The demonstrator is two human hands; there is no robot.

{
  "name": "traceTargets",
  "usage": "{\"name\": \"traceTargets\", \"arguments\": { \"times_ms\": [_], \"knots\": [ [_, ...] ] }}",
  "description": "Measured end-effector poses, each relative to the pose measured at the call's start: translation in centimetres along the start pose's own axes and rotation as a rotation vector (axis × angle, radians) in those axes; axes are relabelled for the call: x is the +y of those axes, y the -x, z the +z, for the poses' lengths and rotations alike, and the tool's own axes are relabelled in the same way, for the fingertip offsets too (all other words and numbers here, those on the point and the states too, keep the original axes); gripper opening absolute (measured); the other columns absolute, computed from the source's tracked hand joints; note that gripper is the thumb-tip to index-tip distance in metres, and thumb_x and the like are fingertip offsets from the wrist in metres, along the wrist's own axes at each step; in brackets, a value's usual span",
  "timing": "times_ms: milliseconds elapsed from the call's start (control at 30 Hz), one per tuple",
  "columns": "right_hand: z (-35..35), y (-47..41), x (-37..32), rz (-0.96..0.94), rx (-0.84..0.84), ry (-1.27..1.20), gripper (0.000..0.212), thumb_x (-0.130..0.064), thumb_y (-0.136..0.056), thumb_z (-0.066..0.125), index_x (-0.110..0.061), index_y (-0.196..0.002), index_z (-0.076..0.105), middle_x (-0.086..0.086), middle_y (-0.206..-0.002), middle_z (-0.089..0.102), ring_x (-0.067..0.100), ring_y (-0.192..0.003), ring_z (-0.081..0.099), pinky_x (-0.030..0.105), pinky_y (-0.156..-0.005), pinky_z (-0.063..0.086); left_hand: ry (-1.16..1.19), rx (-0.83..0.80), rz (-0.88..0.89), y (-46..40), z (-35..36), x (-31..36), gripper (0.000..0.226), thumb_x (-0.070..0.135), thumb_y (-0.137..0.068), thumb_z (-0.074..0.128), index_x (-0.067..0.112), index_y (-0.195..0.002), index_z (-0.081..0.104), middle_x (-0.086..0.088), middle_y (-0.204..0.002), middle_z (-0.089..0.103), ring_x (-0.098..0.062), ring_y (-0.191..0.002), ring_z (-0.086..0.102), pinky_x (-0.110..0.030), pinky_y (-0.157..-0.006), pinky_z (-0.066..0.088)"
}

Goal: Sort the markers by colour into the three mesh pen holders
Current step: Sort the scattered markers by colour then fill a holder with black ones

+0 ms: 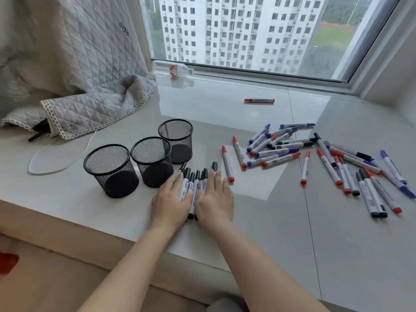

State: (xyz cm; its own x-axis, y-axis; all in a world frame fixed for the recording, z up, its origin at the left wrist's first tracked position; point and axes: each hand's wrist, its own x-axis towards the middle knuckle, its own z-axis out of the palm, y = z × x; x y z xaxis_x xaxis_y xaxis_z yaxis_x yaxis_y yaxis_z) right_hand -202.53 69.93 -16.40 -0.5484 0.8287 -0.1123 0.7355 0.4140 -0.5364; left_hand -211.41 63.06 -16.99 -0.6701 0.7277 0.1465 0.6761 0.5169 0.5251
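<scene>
Three black mesh pen holders stand upright on the sill: the left holder (110, 170), the middle holder (153, 161), the far holder (176, 139). All look hollow inside. A bunch of black-capped markers (194, 185) lies side by side just right of the holders. My left hand (171, 199) and my right hand (215, 197) lie flat on either side of the bunch, fingers straight, pressing it together. Two red markers (227, 163) lie just right of my right hand. A mixed heap of red, blue and black markers (315, 154) spreads to the right.
A lone red marker (259, 100) lies far back near the window. A plastic bottle (177, 69) rests on the window track. A quilted cloth (74, 70) covers the left back, with a white cable (54, 163) looping beside the holders. The sill's front edge (90, 224) runs below my hands.
</scene>
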Motion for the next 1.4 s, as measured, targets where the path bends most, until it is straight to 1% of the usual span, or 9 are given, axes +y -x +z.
{"name": "traceTargets", "arguments": {
  "times_ms": [200, 567, 833, 933, 1033, 1100, 1167, 1267, 1400],
  "knots": [
    [0.0, 0.0, 0.7, -0.151, -0.011, 0.015, 0.052, -0.028, -0.098, 0.025, -0.023, -0.149, 0.015, -0.004, -0.159, -0.003, 0.013, -0.145, -0.006, 0.03, -0.116, -0.003, -0.001, 0.057, 0.06, 0.3, 0.1, -0.1, 0.05, 0.026, -0.086, 0.057, 0.013, -0.134, 0.049, 0.0, -0.146, 0.041, -0.017, -0.133, 0.037, -0.031, -0.11, 0.026],
    [-0.3, 0.0, 0.9, -0.18, -0.039, 0.004, 0.053, -0.028, -0.097, 0.027, -0.022, -0.148, 0.016, -0.004, -0.159, -0.002, 0.01, -0.145, -0.007, 0.03, -0.116, -0.004, 0.072, 0.055, 0.014, 0.4, -0.2, -0.1, 0.052, 0.027, -0.083, 0.061, 0.018, -0.133, 0.051, 0.007, -0.146, 0.039, -0.013, -0.133, 0.035, -0.027, -0.11, 0.024],
    [-0.9, -0.3, 1.3, -0.208, -0.087, 0.053, 0.052, -0.03, -0.099, 0.027, -0.018, -0.148, 0.015, 0.0, -0.159, -0.001, 0.014, -0.145, -0.006, 0.03, -0.117, -0.003, 0.104, -0.001, 0.011, 0.2, -0.6, -0.2, 0.045, 0.025, -0.089, 0.056, 0.015, -0.133, 0.051, 0.004, -0.147, 0.038, -0.015, -0.134, 0.034, -0.029, -0.111, 0.025],
    [-1.5, -0.2, 1.2, -0.221, -0.103, -0.015, 0.053, -0.033, -0.099, 0.029, -0.019, -0.148, 0.016, 0.0, -0.159, 0.002, 0.015, -0.145, -0.002, 0.03, -0.117, -0.001, 0.14, 0.024, -0.002, 0.3, -0.9, 0.3, 0.045, 0.02, -0.088, 0.056, 0.012, -0.132, 0.051, 0.0, -0.145, 0.041, -0.017, -0.133, 0.034, -0.028, -0.111, 0.024],
    [-3.3, -0.2, 1.5, -0.208, 0.014, -0.207, 0.048, -0.028, -0.098, 0.035, -0.018, -0.144, 0.029, 0.001, -0.155, 0.019, 0.015, -0.143, 0.014, 0.03, -0.116, 0.01, 0.144, 0.109, 0.046, 0.1, -1.4, 1.7, 0.039, 0.015, -0.087, 0.058, 0.01, -0.125, 0.057, -0.003, -0.135, 0.052, -0.019, -0.129, 0.038, -0.025, -0.108, 0.024],
    [-5.2, -0.4, 2.7, -0.171, 0.136, -0.252, 0.042, -0.023, -0.096, 0.039, -0.018, -0.138, 0.04, 0.0, -0.147, 0.035, 0.016, -0.136, 0.026, 0.031, -0.111, 0.022, 0.154, 0.122, 0.098, -0.4, -1.6, 3.4, 0.035, 0.013, -0.085, 0.059, 0.01, -0.12, 0.06, -0.003, -0.128, 0.057, -0.019, -0.124, 0.041, -0.019, -0.104, 0.023],
    [-7.5, -0.7, 4.6, -0.128, 0.221, -0.234, 0.038, -0.019, -0.092, 0.044, -0.017, -0.13, 0.047, 0.001, -0.137, 0.045, 0.017, -0.129, 0.035, 0.031, -0.106, 0.029, 0.178, 0.109, 0.149, -1.3, -1.5, 5.6, 0.034, 0.012, -0.084, 0.059, 0.013, -0.118, 0.061, -0.003, -0.123, 0.059, -0.019, -0.121, 0.043, -0.017, -0.099, 0.024],
    [-11.1, -1.8, 8.6, -0.051, 0.291, -0.157, 0.035, -0.017, -0.089, 0.048, -0.015, -0.123, 0.051, 0.003, -0.127, 0.051, 0.019, -0.12, 0.04, 0.031, -0.1, 0.034, 0.179, 0.068, 0.222, -3.2, -0.6, 9.8, 0.034, 0.016, -0.085, 0.056, 0.018, -0.119, 0.058, -0.001, -0.121, 0.058, -0.019, -0.118, 0.045, -0.021, -0.091, 0.03],
    [-15.8, -3.5, 14.7, 0.026, 0.359, -0.011, 0.034, -0.014, -0.087, 0.048, -0.013, -0.121, 0.055, 0.007, -0.126, 0.053, 0.023, -0.12, 0.041, 0.034, -0.099, 0.034, 0.185, -0.057, 0.282, -6.8, 2.1, 15.5, 0.033, 0.022, -0.087, 0.052, 0.022, -0.12, 0.057, 0.0, -0.122, 0.056, -0.017, -0.106, 0.055, -0.025, -0.084, 0.041]
  ]
}}
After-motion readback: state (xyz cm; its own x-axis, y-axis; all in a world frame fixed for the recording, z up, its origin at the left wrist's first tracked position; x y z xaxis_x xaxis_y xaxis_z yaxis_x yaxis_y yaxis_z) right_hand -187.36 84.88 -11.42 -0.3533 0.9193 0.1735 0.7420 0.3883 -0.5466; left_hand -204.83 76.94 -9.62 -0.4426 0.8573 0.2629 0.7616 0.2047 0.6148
